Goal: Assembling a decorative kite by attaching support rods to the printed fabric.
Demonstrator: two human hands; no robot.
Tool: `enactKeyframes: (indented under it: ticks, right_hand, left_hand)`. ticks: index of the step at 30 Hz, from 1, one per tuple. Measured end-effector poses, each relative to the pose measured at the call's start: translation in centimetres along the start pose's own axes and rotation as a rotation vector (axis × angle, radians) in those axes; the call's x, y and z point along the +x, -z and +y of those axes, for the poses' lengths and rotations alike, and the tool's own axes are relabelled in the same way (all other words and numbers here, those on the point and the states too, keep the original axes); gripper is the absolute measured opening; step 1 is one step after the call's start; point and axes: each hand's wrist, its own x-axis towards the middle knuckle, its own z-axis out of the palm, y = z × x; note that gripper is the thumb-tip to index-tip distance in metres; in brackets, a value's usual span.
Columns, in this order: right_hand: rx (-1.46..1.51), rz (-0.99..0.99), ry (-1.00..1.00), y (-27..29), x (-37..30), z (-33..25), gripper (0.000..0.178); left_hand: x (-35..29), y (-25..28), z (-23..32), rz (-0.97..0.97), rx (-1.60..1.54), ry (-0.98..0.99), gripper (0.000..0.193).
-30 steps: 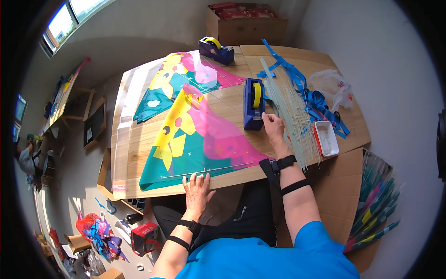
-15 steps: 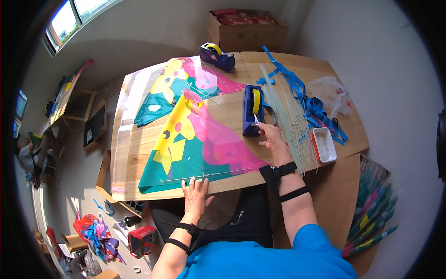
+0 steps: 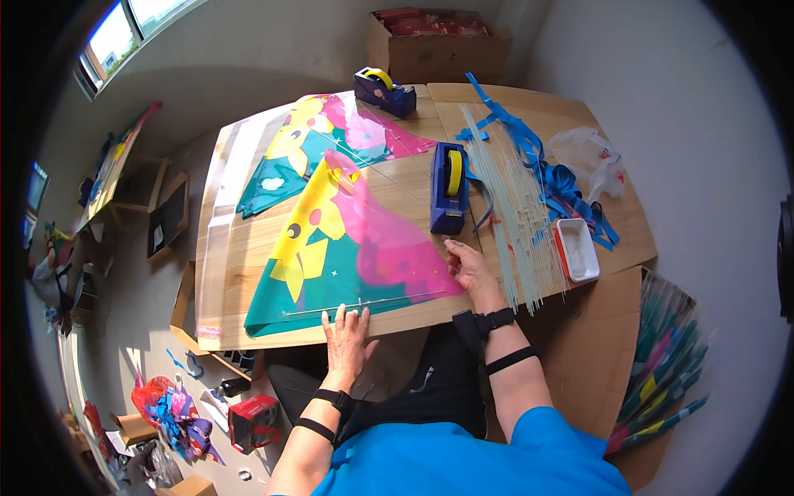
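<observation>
A triangular kite point(image 3: 389, 263) of teal, pink and yellow sheet lies on the wooden table point(image 3: 405, 198) in front of me. A thin pale rod point(image 3: 397, 298) runs along its near edge. My left hand point(image 3: 347, 343) rests there with fingers spread, fingertips pressing the edge by the rod. Just below a blue tape dispenser point(image 3: 447, 217) with a yellow core, my right hand point(image 3: 470, 266) hovers at the kite's right side. Its thumb and fingers are pinched on a small piece of clear tape, hardly visible. Another kite point(image 3: 285, 169) lies behind, with a rod across it.
Many thin pale rods point(image 3: 517, 215) lie right of the dispenser, beside blue ribbon point(image 3: 562, 186), a clear plastic bag point(image 3: 589, 157) and a white tray point(image 3: 580, 248). A second tape dispenser point(image 3: 385, 93) stands at the back. A carton of rolled kites point(image 3: 662, 380) is low right.
My right hand has come away from the dispenser's cutting end toward me, down to the kite's right side. My left hand stays on the near edge.
</observation>
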Motion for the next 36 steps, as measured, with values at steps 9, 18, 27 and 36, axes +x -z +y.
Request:
enactKeyframes:
  ticks: [9,18,27,36]
  right_hand:
    - [-0.024,-0.508,-0.236,-6.1,-7.6,4.0,0.026]
    - [-0.174,-0.421,-0.316,-10.3,-7.0,11.2,0.027]
    - [-0.245,-0.402,-0.336,-10.0,-6.2,12.3,0.026]
    - [-0.302,-0.342,-0.249,-10.4,-6.2,13.5,0.027]
  left_hand:
    - [-1.4,-0.8,-3.0,0.309,-0.152,0.085,0.050]
    - [-2.0,-1.4,-4.1,0.168,0.067,0.045,0.058]
    - [-1.8,-2.6,-3.8,0.108,0.180,0.052,0.052]
    - [-1.3,-2.7,-3.7,0.108,0.157,0.073,0.059]
